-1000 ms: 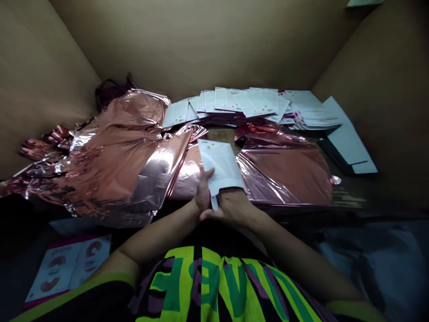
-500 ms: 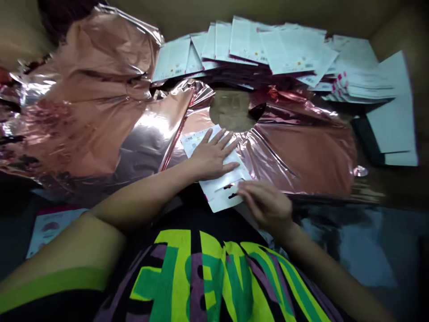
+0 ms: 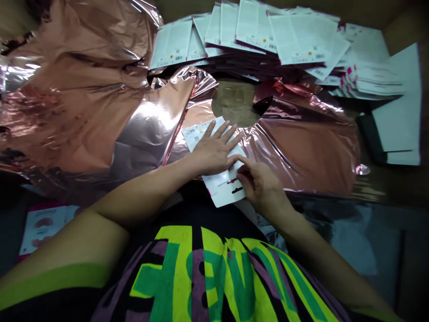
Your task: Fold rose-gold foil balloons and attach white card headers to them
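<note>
Our left hand (image 3: 214, 152), spread flat, hides most of the white packet (image 3: 223, 190); right hand (image 3: 259, 185) pinches its edge beside 2 slots.

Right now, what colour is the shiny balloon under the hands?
Rose gold foil balloon, clearest in the head view.

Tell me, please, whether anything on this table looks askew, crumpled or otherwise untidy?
Yes. The rose-gold foil sheets on the left lie crumpled in a loose heap, and the white printed packets at the back are fanned out unevenly rather than squared. The white card packet under the left hand and right hand sits skewed.
</note>
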Demonstrator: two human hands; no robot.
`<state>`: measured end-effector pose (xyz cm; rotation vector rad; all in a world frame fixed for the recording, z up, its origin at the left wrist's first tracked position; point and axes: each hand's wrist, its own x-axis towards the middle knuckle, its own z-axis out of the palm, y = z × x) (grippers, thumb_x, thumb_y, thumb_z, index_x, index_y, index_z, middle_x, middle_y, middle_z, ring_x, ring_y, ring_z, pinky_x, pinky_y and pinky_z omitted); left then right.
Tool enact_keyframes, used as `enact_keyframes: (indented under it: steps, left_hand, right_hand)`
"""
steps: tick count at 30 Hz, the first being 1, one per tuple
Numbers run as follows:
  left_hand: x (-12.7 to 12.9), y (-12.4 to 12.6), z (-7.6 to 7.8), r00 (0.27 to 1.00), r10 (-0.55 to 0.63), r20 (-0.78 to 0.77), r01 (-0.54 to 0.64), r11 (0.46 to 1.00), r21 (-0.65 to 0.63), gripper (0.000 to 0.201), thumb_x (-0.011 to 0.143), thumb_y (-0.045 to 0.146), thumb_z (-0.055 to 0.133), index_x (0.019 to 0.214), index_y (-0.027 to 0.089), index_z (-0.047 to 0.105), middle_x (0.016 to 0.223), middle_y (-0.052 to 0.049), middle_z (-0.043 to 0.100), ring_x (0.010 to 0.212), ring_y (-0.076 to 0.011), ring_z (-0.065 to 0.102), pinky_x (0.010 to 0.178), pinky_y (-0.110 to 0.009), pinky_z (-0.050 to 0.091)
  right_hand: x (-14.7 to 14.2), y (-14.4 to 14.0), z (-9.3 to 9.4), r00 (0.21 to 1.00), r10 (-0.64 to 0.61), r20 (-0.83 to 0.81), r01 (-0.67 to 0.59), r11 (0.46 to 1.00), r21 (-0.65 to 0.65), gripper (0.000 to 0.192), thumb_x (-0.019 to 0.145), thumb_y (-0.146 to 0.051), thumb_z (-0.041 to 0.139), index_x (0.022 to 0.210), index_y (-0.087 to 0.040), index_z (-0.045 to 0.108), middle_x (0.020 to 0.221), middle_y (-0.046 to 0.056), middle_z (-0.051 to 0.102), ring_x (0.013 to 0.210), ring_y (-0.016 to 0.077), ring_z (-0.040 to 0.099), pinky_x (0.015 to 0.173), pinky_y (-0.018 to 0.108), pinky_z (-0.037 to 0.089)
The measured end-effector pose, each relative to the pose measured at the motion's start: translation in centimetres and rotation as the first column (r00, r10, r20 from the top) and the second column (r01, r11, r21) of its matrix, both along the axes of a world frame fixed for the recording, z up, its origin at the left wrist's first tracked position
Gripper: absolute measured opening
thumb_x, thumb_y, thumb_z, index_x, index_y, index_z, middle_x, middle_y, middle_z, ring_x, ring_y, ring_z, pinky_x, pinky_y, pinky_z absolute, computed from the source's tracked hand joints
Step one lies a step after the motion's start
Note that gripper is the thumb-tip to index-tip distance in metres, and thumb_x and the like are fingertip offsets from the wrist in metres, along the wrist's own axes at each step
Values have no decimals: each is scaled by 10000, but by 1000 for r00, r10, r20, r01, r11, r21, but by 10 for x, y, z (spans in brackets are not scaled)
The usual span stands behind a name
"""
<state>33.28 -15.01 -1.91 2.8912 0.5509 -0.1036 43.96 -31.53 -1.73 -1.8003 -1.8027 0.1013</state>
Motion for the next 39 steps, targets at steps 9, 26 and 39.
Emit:
enact_keyframes:
  steps: [9, 26, 39]
  left_hand:
    - [0, 0, 0, 1000, -4, 17, 4, 1000, 6, 662, 971, 529, 272, 1547, 203, 251, 1625, -66, 214, 1515, -288, 59, 1220, -525, -6]
    - [-3, 0, -4, 999, -15, 40, 14, 1000, 24, 650, 981, 499, 245, 1548, 183, 250, 1627, -86, 194, 1513, -293, 76, 1216, -537, 9]
    - [-72, -38, 23, 930, -295, 218, 270, 953, 137, 512, 857, 597, 582, 1059, 128, 626, 1107, -152, 644, 1018, -307, 590, 899, -443, 498]
  right_hand:
    - [7, 2, 11, 976, 11, -217, -59, 975, -216, 409, 879, -195, 561, 1286, -214, 538, 865, 40, 658, 774, 189, 625, 736, 335, 533]
    - [16, -6, 48, 858, 160, -489, -434, 736, -520, 501, 930, -328, 502, 1394, -157, 422, 795, 40, 633, 643, 147, 588, 586, 260, 481]
    - [19, -6, -12, 928, 263, 264, -286, 957, 52, 180, 916, -212, 564, 1054, -211, 680, 1010, 74, 696, 890, 201, 588, 825, 369, 501]
